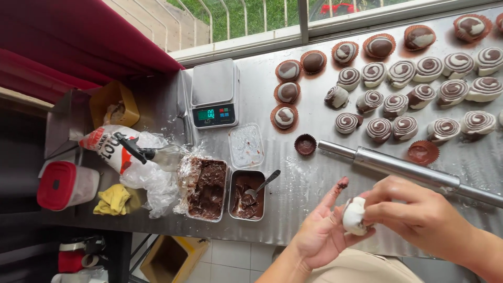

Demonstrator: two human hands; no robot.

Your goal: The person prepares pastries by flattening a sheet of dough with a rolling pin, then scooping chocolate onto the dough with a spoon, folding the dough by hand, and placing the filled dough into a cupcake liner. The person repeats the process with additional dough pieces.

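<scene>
My left hand (319,230) cups a white ball of dough (353,215), its forefinger tip smeared with chocolate. My right hand (414,215) pinches the same dough from the right. Both are held over the front edge of a steel table (293,199). Just beyond them lies a steel rolling pin (398,167). To the left stand two tubs of chocolate filling, one foil-lined (207,188) and one with a spoon (257,189) in it.
Several swirled brown-and-white dough pieces (403,105) and paper cups with dough (285,94) cover the far right. A digital scale (214,94), an empty plastic tub (245,145), a spray bottle (152,153), a flour bag (107,144) and a red-lidded container (60,184) are at left.
</scene>
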